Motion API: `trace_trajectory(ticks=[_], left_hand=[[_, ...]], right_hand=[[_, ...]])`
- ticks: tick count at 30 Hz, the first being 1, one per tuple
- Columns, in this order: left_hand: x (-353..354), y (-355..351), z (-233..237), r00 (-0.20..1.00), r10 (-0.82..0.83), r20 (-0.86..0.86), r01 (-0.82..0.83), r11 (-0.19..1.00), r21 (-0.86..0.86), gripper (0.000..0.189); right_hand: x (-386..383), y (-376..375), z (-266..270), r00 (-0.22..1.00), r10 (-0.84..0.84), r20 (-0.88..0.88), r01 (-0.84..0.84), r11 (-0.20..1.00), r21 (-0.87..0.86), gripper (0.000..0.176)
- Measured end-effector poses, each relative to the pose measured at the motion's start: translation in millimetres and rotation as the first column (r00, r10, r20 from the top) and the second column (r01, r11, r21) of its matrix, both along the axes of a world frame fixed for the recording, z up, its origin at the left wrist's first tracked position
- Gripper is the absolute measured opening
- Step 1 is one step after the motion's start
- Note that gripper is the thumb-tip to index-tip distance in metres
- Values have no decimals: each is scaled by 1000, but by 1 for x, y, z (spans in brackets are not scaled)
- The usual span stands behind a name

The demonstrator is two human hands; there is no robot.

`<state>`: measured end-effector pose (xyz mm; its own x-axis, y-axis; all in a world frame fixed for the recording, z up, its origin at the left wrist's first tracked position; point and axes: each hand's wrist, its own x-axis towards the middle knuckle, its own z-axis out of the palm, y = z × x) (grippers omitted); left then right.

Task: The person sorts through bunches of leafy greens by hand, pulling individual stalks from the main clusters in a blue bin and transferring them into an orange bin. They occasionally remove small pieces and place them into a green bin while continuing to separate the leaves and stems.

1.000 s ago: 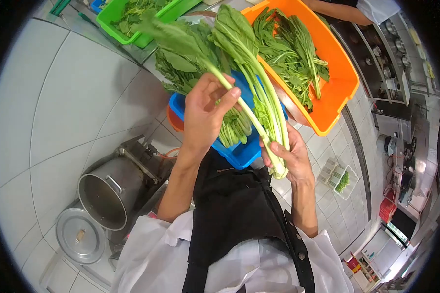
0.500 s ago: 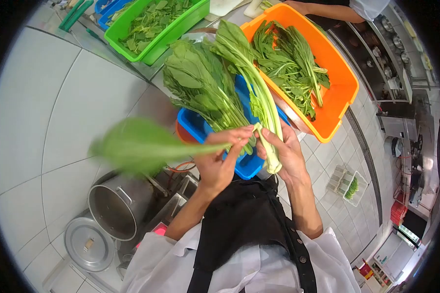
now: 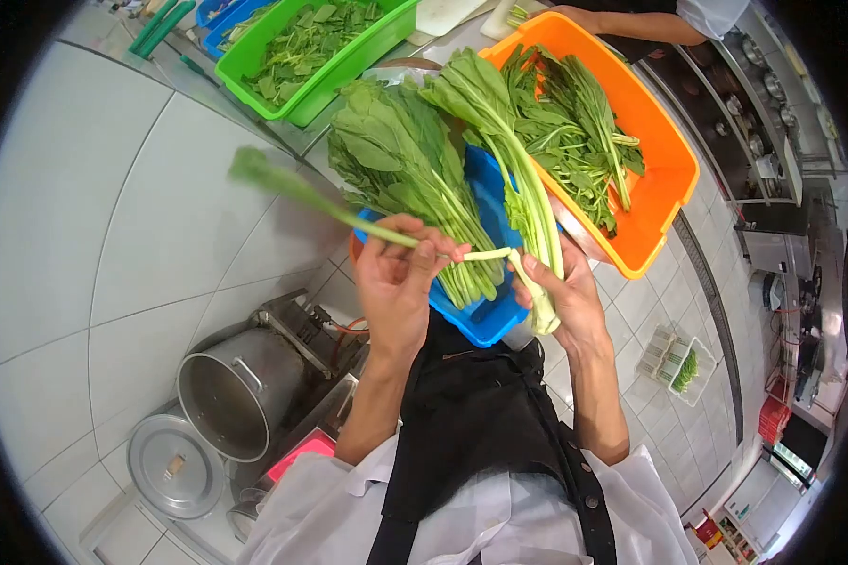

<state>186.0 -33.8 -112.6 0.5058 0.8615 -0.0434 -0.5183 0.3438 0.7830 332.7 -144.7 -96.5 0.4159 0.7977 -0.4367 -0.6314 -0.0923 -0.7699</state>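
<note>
My right hand [image 3: 570,297] grips a leafy green [image 3: 528,188] near its pale root end, its leaves leaning up and away. Pinched in my left hand [image 3: 400,278] is a single leaf stalk [image 3: 386,233], its blurred leaf end pointing left and its pale end bent toward my right thumb. Both hands are over a blue basin [image 3: 485,325]. A bunch of leafy greens [image 3: 410,165] lies in that basin, stems toward me and leaves over the far rim.
An orange basin [image 3: 664,169] with greens stands at the right, a green basin [image 3: 316,89] of cut leaves at the upper left. Another person's arm [image 3: 641,26] reaches in at the top. A large metal pot [image 3: 224,395] and its lid [image 3: 174,466] are at the lower left.
The leaf stalk in my left hand has swung upward and now slants up to the left. My left hand has opened a wider gap from my right hand, which keeps its hold.
</note>
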Motion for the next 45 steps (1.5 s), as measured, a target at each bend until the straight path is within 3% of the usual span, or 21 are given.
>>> trace_trajectory(ticks=[4,10,12,13,14,16,17,19,20,22,25,28,30,31,32,33,34,36,38,40,45], left_hand=[[-37,28,14,963,264,-46,-258,959,116,20],[-40,48,23,992,128,-13,-127,990,68,18],[-29,44,19,993,115,5,-115,991,73,17],[-23,41,18,994,108,13,-109,992,60,17],[-17,38,17,994,103,21,-104,993,49,16],[-6,32,14,992,115,40,-116,993,17,15],[-2,30,13,995,88,37,-88,996,16,14],[8,26,11,999,45,24,-45,999,27,12],[11,25,11,999,39,28,-40,999,33,12],[13,25,10,999,40,7,-41,997,65,12],[15,24,9,997,67,-27,-63,989,132,12],[11,25,0,995,94,-19,-90,983,159,11],[5,21,1,993,119,1,-118,983,139,11],[5,15,2,982,183,-40,-178,977,121,11],[5,12,2,966,247,-82,-238,966,102,11],[-1,17,3,963,258,-81,-250,963,102,11],[-13,26,5,930,359,-80,-347,928,133,10],[-33,43,9,828,558,-57,-538,820,196,9],[-40,43,13,844,526,-103,-509,847,151,9],[-33,38,11,931,350,-103,-336,933,131,10],[-7,20,2,962,228,-149,-205,966,155,13]], right_hand=[[5,-10,-2,999,-48,-24,48,999,-20,42],[2,-5,-11,991,115,66,-114,993,-21,36],[-4,-3,-30,701,317,639,-184,946,-268,36],[-8,-1,-34,236,264,935,-78,964,-252,39],[-10,-3,-33,204,238,949,-42,971,-235,42],[-10,2,-22,435,155,887,-178,980,-85,40],[-13,4,-14,439,160,884,-175,980,-90,40],[-17,13,0,856,292,427,-350,935,62,40],[-15,14,-1,954,299,-14,-285,923,259,39],[-9,17,14,940,302,-160,-256,932,255,37],[-8,22,7,880,445,166,-444,895,-49,32],[-8,27,25,771,576,272,-513,815,-270,30],[-1,24,6,783,587,204,-550,808,-212,27],[-5,24,-12,626,388,677,-369,912,-181,26],[-8,21,-24,269,104,958,-219,975,-44,26],[-14,20,-18,134,154,979,68,984,-164,24],[-9,14,-11,136,158,978,61,984,-167,24],[14,2,-2,751,511,418,-248,806,-538,24],[12,6,-8,722,485,494,-202,830,-519,20],[-7,24,-8,482,180,858,-168,980,-111,16],[-30,58,13,348,305,887,-327,926,-190,19]])
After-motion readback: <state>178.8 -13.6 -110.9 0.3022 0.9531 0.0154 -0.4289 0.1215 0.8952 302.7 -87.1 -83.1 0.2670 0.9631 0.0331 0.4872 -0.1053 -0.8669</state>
